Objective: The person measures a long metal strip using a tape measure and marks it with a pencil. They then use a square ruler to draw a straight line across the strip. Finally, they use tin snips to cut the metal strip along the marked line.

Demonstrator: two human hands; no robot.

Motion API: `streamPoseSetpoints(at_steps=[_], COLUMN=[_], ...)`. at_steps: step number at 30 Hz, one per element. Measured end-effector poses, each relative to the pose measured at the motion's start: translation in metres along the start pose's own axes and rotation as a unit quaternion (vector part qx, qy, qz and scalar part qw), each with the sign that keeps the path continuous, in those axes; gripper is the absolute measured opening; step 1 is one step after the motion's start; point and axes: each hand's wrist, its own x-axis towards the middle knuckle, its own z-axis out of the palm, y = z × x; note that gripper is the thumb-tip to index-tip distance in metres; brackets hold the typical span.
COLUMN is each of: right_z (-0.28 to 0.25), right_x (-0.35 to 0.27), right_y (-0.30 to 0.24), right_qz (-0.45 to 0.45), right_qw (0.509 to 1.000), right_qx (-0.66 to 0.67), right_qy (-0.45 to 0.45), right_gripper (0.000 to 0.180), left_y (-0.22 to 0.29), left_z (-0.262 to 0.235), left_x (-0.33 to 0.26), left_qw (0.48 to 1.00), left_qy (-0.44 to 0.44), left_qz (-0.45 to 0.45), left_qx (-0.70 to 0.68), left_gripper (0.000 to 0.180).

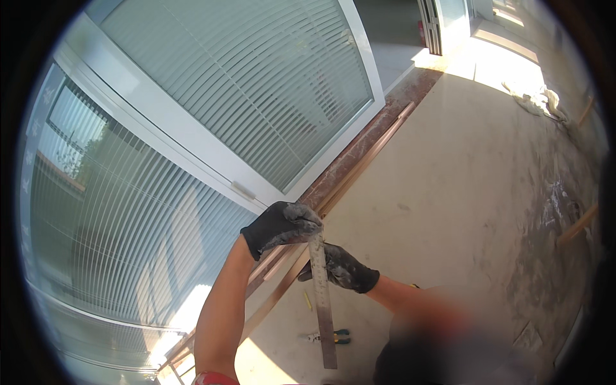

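Steel ruler [323,301] gripped at its top by gloved left hand [282,226], gloved right hand [341,267] closed around it lower down, pliers [327,336] on floor [462,192]

Your left hand [282,228], in a dark glove, curls closed at the end of a bare forearm rising from the lower edge, while your gloved right hand [343,268] grips just below it, forearm reaching in from the right.

A building under renovation: dusty bare concrete floor [462,192], white-framed glazed doors with blinds [244,83], loose wooden strips [577,224].
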Motion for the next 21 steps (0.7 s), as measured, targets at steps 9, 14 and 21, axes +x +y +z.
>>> streamPoseSetpoints(at_steps=[9,14,21], right_z=[0.006,0.007,0.004], right_x=[-0.009,-0.013,-0.017], right_y=[-0.001,-0.001,-0.001], right_qz=[-0.003,-0.005,-0.008], right_qw=[1.000,1.000,0.999], right_qx=[-0.015,-0.016,-0.013], right_qy=[0.025,0.017,0.041], right_gripper=[0.048,0.049,0.048], left_y=[-0.008,-0.004,0.009], left_z=[0.016,0.022,0.038], left_x=[-0.005,-0.010,-0.015], left_qw=[0.996,0.996,0.977], left_qy=[0.026,0.034,0.079], left_qz=[0.071,0.074,0.081], left_qx=[0.049,0.041,0.179], left_gripper=[0.018,0.018,0.024])
